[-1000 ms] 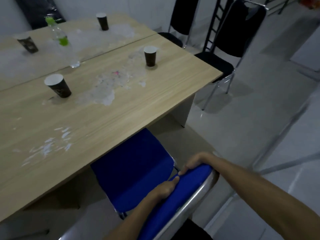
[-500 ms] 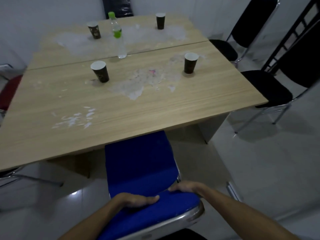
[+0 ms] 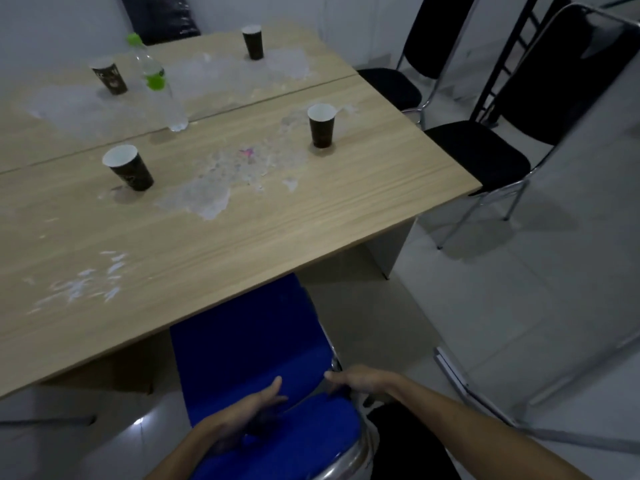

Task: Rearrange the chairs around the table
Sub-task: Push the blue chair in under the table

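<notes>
A blue padded chair stands in front of me with its seat partly under the near edge of the light wood table. My left hand lies loosely on the front of the blue backrest, thumb out and fingers apart. At the backrest's right top corner my right hand rests with its fingers stretched flat, not clamped. Two black chairs stand at the table's right side: one close to the near corner, the other farther back.
Paper cups and a clear bottle with a green cap stand on the table among white smears. A second table adjoins it behind. A metal frame leans over the floor at my right. A dark chair back shows at the far side.
The blue chair has swung square to the table and slid further under it. Both hands have loosened from their grip on the backrest. The view has turned right again.
</notes>
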